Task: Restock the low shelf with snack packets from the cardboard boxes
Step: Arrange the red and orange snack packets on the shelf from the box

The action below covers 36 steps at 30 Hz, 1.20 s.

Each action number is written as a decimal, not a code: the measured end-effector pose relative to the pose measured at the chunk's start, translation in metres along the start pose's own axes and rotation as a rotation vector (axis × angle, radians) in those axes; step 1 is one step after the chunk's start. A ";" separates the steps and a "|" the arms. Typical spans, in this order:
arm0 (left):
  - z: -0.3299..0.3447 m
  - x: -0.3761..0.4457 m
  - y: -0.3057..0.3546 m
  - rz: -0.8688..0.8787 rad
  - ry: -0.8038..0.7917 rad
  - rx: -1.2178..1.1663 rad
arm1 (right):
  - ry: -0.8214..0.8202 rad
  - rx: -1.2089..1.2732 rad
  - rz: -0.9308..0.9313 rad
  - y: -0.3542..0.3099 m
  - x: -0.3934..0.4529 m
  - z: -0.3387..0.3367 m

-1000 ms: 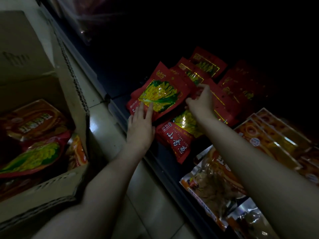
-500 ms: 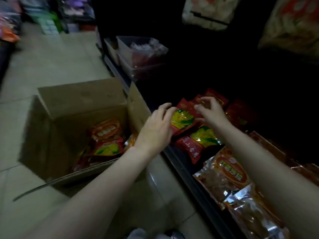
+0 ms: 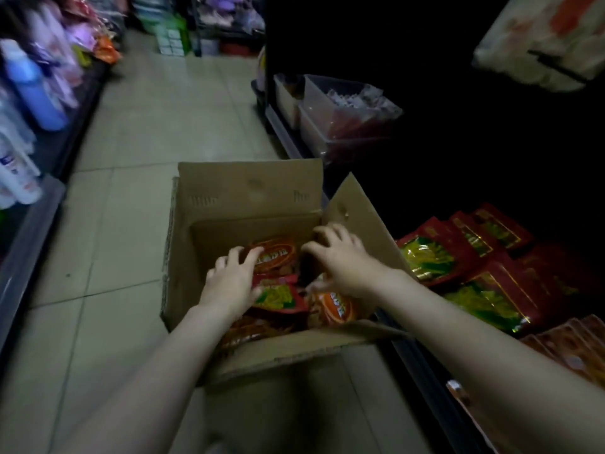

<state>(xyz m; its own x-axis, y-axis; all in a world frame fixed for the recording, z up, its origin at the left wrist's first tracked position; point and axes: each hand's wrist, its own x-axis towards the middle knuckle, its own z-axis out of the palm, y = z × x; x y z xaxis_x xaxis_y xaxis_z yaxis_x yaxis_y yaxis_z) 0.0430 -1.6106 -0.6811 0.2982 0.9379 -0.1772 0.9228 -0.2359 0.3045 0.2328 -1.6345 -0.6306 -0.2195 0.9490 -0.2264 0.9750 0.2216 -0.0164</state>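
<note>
An open cardboard box (image 3: 248,194) stands on the floor beside the low shelf (image 3: 422,365). Inside lie an orange-red snack packet (image 3: 278,257), a red packet with a green-yellow picture (image 3: 281,299) and another orange packet (image 3: 334,309). My left hand (image 3: 232,280) is in the box, its fingers curled over the left end of the orange-red packet. My right hand (image 3: 340,260) hovers over the box's dark right corner with bent, spread fingers and nothing visible in it. Red packets (image 3: 432,257) lie stacked on the shelf to the right.
Orange packets (image 3: 569,352) fill the shelf's near end. Clear plastic bins (image 3: 330,126) sit further along the shelf. Bottles (image 3: 32,90) line the opposite rack on the left. Tiled aisle floor (image 3: 147,132) runs between the racks. The shelf interior is very dark.
Both hands left the red packets on the shelf and swung left into the cardboard box. My view turned from the shelf to the box and aisle.
</note>
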 end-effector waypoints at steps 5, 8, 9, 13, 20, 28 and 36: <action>0.049 0.029 -0.020 -0.016 -0.139 0.058 | -0.423 -0.013 -0.046 -0.006 0.061 0.063; 0.076 0.030 -0.039 -0.034 -0.190 0.097 | -0.446 -0.050 0.034 0.001 0.073 0.103; 0.083 0.030 -0.044 -0.047 -0.220 0.078 | -0.427 -0.085 0.054 0.004 0.074 0.113; 0.097 0.042 -0.042 0.066 -0.222 0.077 | -0.171 -0.103 0.068 0.014 0.075 0.131; 0.102 0.069 -0.040 -0.022 0.002 0.047 | -0.202 -0.524 0.052 0.031 0.080 0.084; 0.089 0.062 0.000 0.173 -0.052 -0.189 | -0.169 -0.588 -0.010 0.028 0.056 0.081; 0.085 0.055 0.037 0.043 -0.458 0.298 | -0.119 -0.106 -0.088 0.034 0.019 0.082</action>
<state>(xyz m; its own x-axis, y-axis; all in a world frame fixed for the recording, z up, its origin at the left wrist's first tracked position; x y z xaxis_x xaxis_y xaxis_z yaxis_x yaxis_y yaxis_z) 0.1146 -1.5891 -0.7587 0.3515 0.7346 -0.5804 0.9167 -0.3959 0.0541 0.2650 -1.6275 -0.7151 -0.2923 0.8930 -0.3422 0.9417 0.3312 0.0599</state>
